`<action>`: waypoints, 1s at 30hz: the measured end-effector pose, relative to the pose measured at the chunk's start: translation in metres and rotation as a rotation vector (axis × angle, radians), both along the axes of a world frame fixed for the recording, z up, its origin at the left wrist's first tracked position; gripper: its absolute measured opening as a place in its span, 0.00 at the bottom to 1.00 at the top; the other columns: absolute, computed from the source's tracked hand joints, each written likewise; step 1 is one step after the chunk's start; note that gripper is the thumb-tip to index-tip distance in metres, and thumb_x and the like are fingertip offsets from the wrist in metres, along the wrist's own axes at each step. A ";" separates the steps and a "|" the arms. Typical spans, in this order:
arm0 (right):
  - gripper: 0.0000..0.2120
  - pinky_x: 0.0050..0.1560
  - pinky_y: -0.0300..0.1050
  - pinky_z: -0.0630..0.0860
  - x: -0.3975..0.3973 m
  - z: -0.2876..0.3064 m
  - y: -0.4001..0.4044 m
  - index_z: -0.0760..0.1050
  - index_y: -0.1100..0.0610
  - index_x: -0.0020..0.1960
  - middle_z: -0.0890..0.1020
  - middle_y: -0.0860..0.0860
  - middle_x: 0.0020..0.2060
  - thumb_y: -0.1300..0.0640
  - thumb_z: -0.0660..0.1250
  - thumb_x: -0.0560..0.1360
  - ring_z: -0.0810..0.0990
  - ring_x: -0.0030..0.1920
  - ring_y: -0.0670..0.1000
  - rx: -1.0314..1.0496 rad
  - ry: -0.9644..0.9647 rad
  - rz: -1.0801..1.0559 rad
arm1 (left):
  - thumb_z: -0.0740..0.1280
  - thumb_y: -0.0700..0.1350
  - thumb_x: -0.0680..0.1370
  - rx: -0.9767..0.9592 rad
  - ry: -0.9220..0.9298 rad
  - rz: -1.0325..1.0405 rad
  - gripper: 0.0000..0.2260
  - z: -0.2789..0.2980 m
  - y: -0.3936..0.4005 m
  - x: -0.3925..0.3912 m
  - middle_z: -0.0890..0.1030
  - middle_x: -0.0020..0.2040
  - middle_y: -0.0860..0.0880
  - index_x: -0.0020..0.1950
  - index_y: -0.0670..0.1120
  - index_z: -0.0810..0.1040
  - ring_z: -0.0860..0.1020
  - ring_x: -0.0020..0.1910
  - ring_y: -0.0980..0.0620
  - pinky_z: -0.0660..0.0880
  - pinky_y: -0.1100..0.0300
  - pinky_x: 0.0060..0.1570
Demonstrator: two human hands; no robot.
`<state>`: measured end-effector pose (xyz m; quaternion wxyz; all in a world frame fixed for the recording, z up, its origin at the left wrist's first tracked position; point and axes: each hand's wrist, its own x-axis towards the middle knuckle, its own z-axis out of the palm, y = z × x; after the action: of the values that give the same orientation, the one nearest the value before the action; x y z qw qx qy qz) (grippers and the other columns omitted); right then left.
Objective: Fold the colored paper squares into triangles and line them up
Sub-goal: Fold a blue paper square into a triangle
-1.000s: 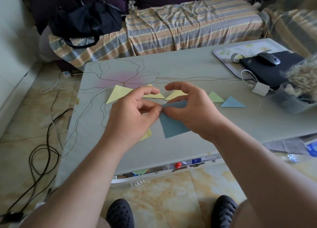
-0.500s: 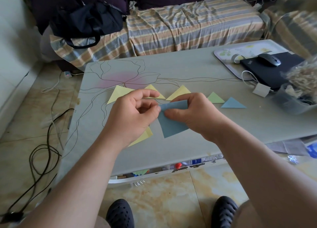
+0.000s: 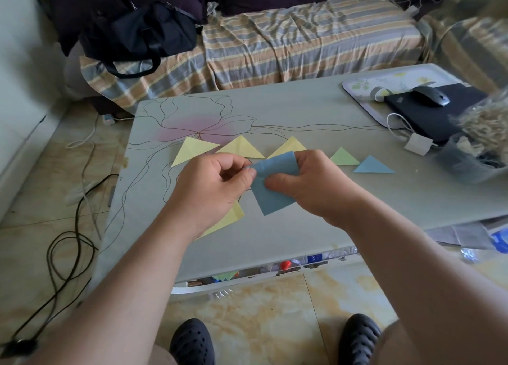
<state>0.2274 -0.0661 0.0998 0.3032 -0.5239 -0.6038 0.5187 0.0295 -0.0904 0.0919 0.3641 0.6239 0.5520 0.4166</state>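
1. My left hand and right hand both pinch the blue paper square, held above the table.
2. It hangs just short of the triangle row, its free corner pointing toward me.

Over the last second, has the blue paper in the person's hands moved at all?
Yes. The blue paper has come up and away from the person: its top edge now overlaps the third yellow triangle in the row, which it sat below before.
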 end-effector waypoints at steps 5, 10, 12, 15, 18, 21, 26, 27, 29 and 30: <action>0.04 0.43 0.48 0.76 0.003 -0.003 0.001 0.86 0.53 0.50 0.88 0.53 0.45 0.58 0.75 0.76 0.83 0.41 0.49 -0.022 -0.032 0.014 | 0.73 0.48 0.73 -0.052 -0.111 0.018 0.05 -0.002 -0.001 0.002 0.86 0.44 0.45 0.46 0.54 0.86 0.81 0.41 0.48 0.81 0.46 0.50; 0.18 0.37 0.41 0.77 0.005 -0.004 0.003 0.79 0.45 0.61 0.86 0.47 0.50 0.54 0.79 0.74 0.83 0.40 0.45 0.087 0.052 -0.023 | 0.72 0.37 0.79 -0.119 -0.286 0.130 0.07 0.001 0.002 0.003 0.87 0.45 0.44 0.46 0.48 0.85 0.83 0.43 0.48 0.84 0.46 0.53; 0.28 0.41 0.45 0.81 0.010 -0.003 0.004 0.73 0.37 0.66 0.82 0.45 0.56 0.52 0.80 0.72 0.83 0.44 0.47 0.214 0.041 -0.047 | 0.70 0.36 0.80 -0.193 -0.428 0.219 0.08 0.003 0.004 0.002 0.86 0.44 0.44 0.45 0.47 0.83 0.83 0.43 0.46 0.84 0.51 0.49; 0.30 0.53 0.41 0.80 0.019 -0.003 0.001 0.75 0.34 0.66 0.75 0.41 0.64 0.59 0.78 0.71 0.78 0.58 0.44 0.425 -0.118 0.094 | 0.69 0.36 0.81 -0.332 -0.610 0.257 0.08 0.007 0.005 0.003 0.86 0.45 0.44 0.45 0.47 0.82 0.82 0.41 0.46 0.83 0.56 0.42; 0.27 0.60 0.38 0.73 0.017 -0.010 0.001 0.80 0.40 0.64 0.72 0.43 0.68 0.62 0.77 0.69 0.74 0.65 0.45 0.602 -0.327 0.173 | 0.67 0.34 0.82 -0.419 -0.712 0.221 0.09 0.009 0.003 0.005 0.86 0.41 0.46 0.44 0.44 0.80 0.83 0.34 0.51 0.85 0.56 0.43; 0.16 0.58 0.39 0.72 0.011 -0.018 0.002 0.84 0.44 0.55 0.75 0.45 0.64 0.56 0.81 0.70 0.77 0.59 0.50 0.704 -0.334 0.076 | 0.66 0.33 0.81 -0.449 -0.730 0.202 0.08 0.010 0.001 0.008 0.85 0.37 0.47 0.45 0.42 0.80 0.82 0.32 0.53 0.85 0.56 0.44; 0.04 0.49 0.27 0.69 0.006 -0.016 0.002 0.85 0.50 0.45 0.82 0.43 0.54 0.53 0.80 0.72 0.78 0.49 0.41 0.627 -0.232 -0.108 | 0.67 0.33 0.81 -0.444 -0.696 0.163 0.06 0.010 -0.001 0.011 0.85 0.39 0.45 0.48 0.41 0.82 0.83 0.34 0.51 0.85 0.54 0.48; 0.05 0.46 0.29 0.70 0.004 -0.016 0.002 0.83 0.49 0.43 0.83 0.43 0.50 0.52 0.79 0.73 0.78 0.46 0.42 0.585 -0.209 -0.140 | 0.68 0.33 0.81 -0.427 -0.677 0.152 0.06 0.010 -0.002 0.011 0.86 0.40 0.45 0.48 0.41 0.83 0.84 0.35 0.51 0.85 0.53 0.49; 0.09 0.39 0.36 0.70 0.002 -0.014 0.003 0.80 0.46 0.39 0.83 0.43 0.44 0.51 0.79 0.73 0.76 0.40 0.44 0.500 -0.172 -0.181 | 0.68 0.35 0.81 -0.380 -0.618 0.139 0.06 0.010 -0.004 0.013 0.87 0.43 0.45 0.48 0.42 0.84 0.84 0.37 0.50 0.85 0.54 0.50; 0.09 0.36 0.37 0.69 0.001 -0.013 0.003 0.80 0.45 0.39 0.83 0.44 0.42 0.51 0.78 0.73 0.74 0.36 0.44 0.454 -0.152 -0.193 | 0.68 0.36 0.81 -0.347 -0.580 0.139 0.06 0.010 -0.005 0.013 0.87 0.43 0.45 0.48 0.43 0.84 0.85 0.38 0.50 0.85 0.55 0.49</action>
<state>0.2280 -0.0633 0.0870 0.4149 -0.5349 -0.6730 0.2978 0.0426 -0.0958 0.1018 0.5773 0.3693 0.5292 0.5004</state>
